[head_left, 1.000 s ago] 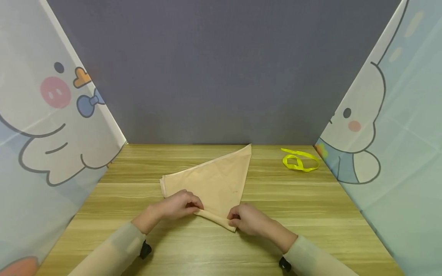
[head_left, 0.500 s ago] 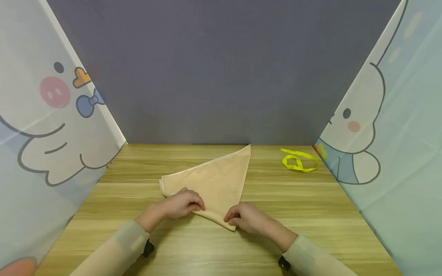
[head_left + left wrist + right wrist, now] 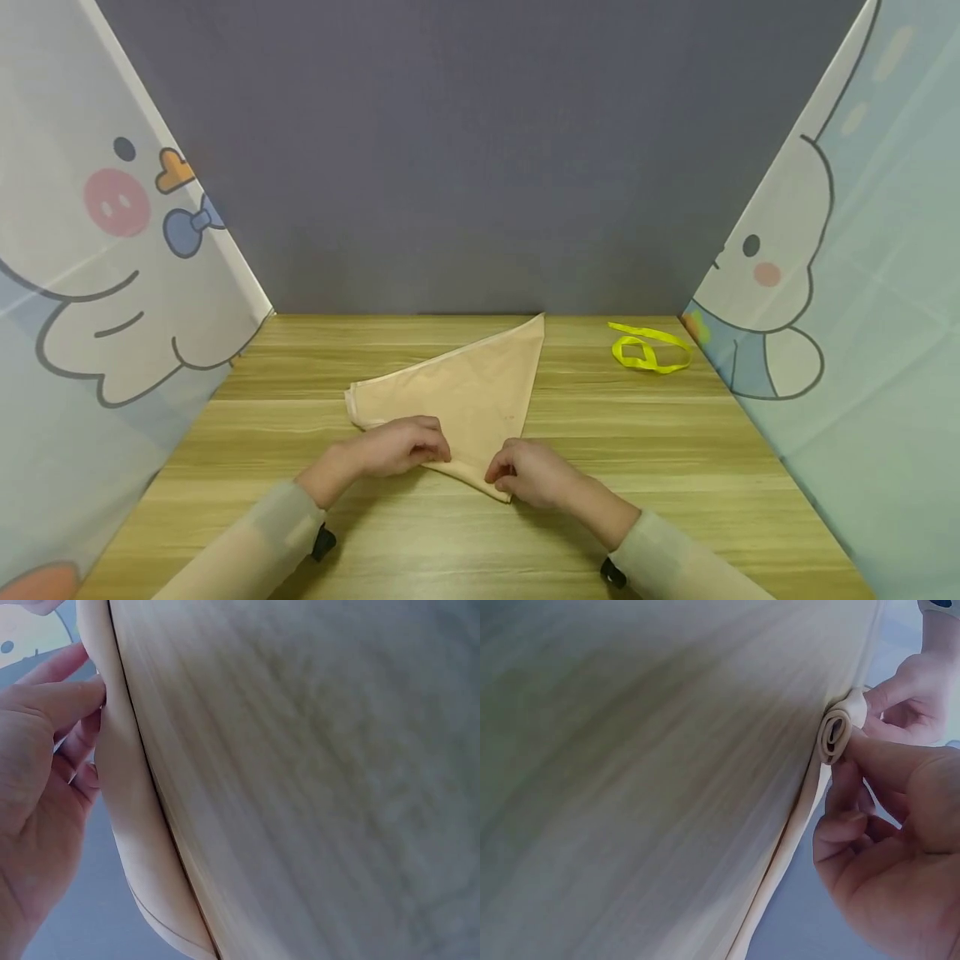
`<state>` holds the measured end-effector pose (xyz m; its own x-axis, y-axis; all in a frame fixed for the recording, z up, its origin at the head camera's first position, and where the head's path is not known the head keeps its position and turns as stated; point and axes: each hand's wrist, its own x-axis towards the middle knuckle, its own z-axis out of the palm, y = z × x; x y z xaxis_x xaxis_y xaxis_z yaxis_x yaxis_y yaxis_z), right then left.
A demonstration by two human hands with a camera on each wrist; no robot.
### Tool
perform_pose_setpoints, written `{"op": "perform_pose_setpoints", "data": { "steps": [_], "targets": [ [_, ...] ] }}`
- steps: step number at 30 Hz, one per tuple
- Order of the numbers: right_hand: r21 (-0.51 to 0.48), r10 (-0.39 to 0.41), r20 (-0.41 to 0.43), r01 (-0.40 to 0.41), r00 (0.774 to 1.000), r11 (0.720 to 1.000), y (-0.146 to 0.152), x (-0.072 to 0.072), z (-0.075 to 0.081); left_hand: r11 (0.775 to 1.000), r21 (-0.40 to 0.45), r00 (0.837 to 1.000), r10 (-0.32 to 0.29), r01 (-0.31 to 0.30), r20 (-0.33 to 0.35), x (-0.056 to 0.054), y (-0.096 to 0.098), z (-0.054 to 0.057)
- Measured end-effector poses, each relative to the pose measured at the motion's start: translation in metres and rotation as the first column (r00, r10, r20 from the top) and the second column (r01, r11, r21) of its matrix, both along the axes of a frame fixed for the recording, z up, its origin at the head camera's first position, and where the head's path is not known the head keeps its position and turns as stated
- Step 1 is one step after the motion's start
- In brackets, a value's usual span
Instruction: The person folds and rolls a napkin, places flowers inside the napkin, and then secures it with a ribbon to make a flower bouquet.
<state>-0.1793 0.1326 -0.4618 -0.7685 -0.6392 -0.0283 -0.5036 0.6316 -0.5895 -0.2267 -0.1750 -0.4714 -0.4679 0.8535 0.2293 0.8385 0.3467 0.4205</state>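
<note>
A beige cloth [image 3: 468,392], folded into a pointed shape, lies on the table, its near edge turned into a narrow roll [image 3: 472,477]. With curled fingers my left hand [image 3: 397,446] holds the middle of that roll; the left wrist view has its thumb and fingertips against the cloth [image 3: 124,772]. At the roll's right end, my right hand [image 3: 536,473] pinches the fabric between thumb and fingers. The right wrist view shows the spiral end of the roll [image 3: 834,736] at the thumb tip. The left fingers cover part of the roll in the head view.
A yellow ribbon [image 3: 637,363] lies loosely looped at the back right of the wooden table [image 3: 300,358]. A grey panel [image 3: 480,167] stands behind the table. Cartoon-printed sheets flank both sides, and the cloth's far tip reaches close to the panel.
The left fingers have shifted slightly right along the roll, and the right fingertips slightly left. The near edge looks a little flatter. The ribbon has stayed in place.
</note>
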Motion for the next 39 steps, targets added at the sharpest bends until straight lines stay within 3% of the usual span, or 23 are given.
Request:
{"op": "perform_pose_setpoints", "data": {
  "steps": [3,9,15,24,29,39],
  "targets": [
    [0.01,0.02,-0.016,-0.019,1.0,1.0,-0.002,0.0,0.0,1.0,-0.005,1.0,-0.006,0.006,0.006,0.0,-0.002,-0.001],
    [0.023,0.04,-0.025,-0.039,0.999,0.999,-0.005,-0.002,0.0,0.998,-0.051,0.988,0.039,-0.031,0.147,0.003,-0.005,0.0],
    [0.007,0.047,-0.058,-0.047,0.997,0.999,-0.008,0.002,0.004,1.0,-0.026,0.995,0.019,-0.016,0.099,0.004,-0.003,0.0],
    [-0.011,0.043,-0.151,-0.045,0.988,0.999,-0.012,0.007,0.0,0.997,-0.019,0.991,0.079,-0.077,0.111,0.013,0.007,-0.004],
    [-0.025,0.039,-0.111,-0.042,0.993,0.999,-0.001,0.01,-0.002,0.992,-0.029,0.985,0.125,-0.122,0.118,0.025,0.019,-0.003],
    [-0.043,0.092,-0.067,-0.095,0.994,0.995,0.025,0.015,0.0,0.983,-0.062,0.961,0.181,-0.172,0.209,0.042,0.044,-0.008]
  ]
}}
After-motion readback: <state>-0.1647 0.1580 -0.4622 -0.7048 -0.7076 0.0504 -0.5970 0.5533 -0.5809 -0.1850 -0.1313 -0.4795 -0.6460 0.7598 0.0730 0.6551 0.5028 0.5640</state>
